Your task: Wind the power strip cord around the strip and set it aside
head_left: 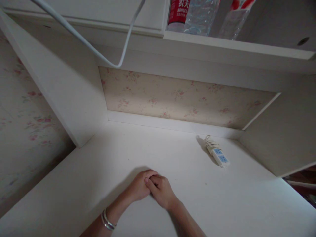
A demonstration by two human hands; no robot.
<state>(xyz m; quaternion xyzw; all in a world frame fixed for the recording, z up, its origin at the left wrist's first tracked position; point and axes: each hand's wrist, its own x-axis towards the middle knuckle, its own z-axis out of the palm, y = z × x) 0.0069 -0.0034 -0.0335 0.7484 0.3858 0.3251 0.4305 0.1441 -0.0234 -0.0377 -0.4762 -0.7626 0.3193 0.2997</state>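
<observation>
My left hand (141, 186) and my right hand (162, 192) are clasped together on the white desktop (158, 151), near its front. The fingers of both are closed round each other, with the right thumb lying against the left hand. No object shows in either, though the inside of the clasp is hidden. Two silver bangles (108, 220) circle my left wrist. Farther back on the right, apart from my hands, lies a white power strip (220, 157) with blue socket faces. Its cord (211, 144) is wound in a bundle at the far end.
White side panels (74, 85) bound the desk, with floral wallpaper (177, 98) at the back. Overhead, a shelf (222, 41) carries a red-labelled bottle (178, 14) and clear plastic bottles (201, 16). A white cable (84, 41) hangs in a loop at upper left.
</observation>
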